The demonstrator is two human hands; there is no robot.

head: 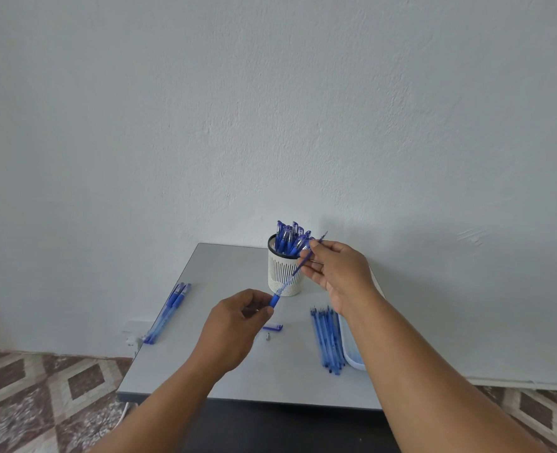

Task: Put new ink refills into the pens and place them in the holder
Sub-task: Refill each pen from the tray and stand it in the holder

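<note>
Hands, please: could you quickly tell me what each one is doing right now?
Left hand: pinches the grip end of the pen barrel.
Right hand: fingers curled round the barrel's far end and a thin refill.

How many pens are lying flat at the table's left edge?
2. Both pens lie side by side near the left edge of the table, touching along their length, caps pointing away from the person. A third hidden beneath them cannot be ruled out.

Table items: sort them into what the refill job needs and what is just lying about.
Job: pen barrel, refill, holder, loose refills, pens, cap, metal tip, white tray.
Lying about: wall socket, cable.
</note>
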